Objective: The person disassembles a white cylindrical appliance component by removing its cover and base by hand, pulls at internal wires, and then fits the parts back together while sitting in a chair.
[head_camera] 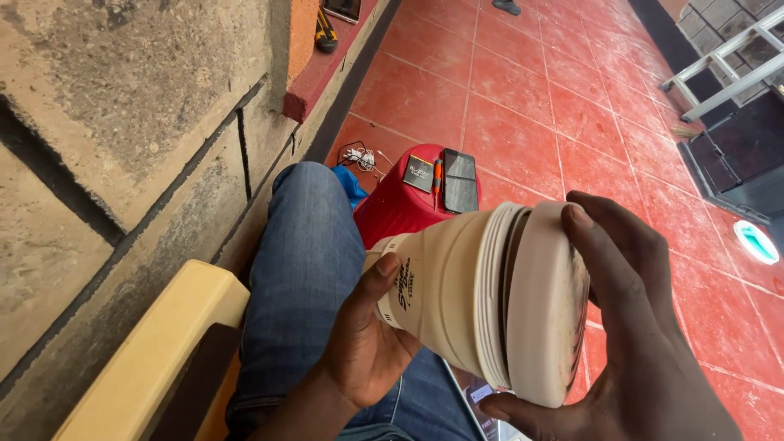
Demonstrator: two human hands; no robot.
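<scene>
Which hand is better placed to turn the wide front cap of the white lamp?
Right. The right hand already wraps the wide cap at its rim, while the left hand holds the lamp body from behind.

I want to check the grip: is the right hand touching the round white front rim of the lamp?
Touching. The head view shows the right hand wrapped over the round white front rim.
</scene>
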